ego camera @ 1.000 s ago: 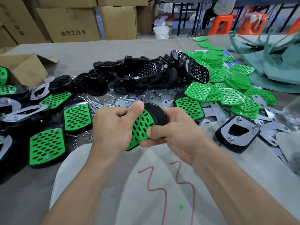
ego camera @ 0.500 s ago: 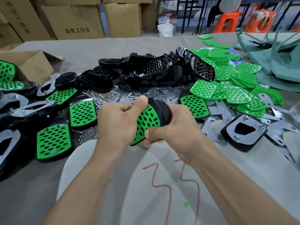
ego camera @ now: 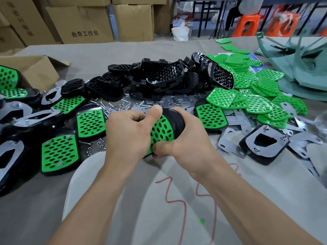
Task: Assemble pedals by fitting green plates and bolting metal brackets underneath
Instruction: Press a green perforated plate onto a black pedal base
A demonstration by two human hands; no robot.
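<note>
Right at the middle of the view, both hands hold one pedal (ego camera: pixel 174 121) up off the table (ego camera: pixel 106 50). Its long axis is tilted, running from about 7 o'clock to 1 o'clock, with the rounded black end pointing toward 1 o'clock. The green plate (ego camera: pixel 161 131) sits in the pedal's top face, which is turned up and toward the left hand. The left hand (ego camera: pixel 129 135) grips the pedal from 9 o'clock, its fingers curled behind the body and its thumb pressed on the plate's upper edge. The right hand (ego camera: pixel 185 142) wraps the body from 3 o'clock, with its thumb pinching the plate's lower end. Whether the plate is fully seated cannot be told. At 12 o'clock lies a heap of bare black shells (ego camera: pixel 159 76), and at 2 o'clock a pile of loose green plates (ego camera: pixel 256 96). Flat metal brackets (ego camera: pixel 230 135) are strewn at 3 o'clock, beside an upturned pedal (ego camera: pixel 265 144) with a bracket bolted on. Bolts and nuts (ego camera: pixel 116 106) are scattered just beyond the left hand, toward 11 o'clock. Plated pedals (ego camera: pixel 59 151) lie at 9 o'clock, and an open cardboard box (ego camera: pixel 35 69) stands at 10 o'clock.
</note>
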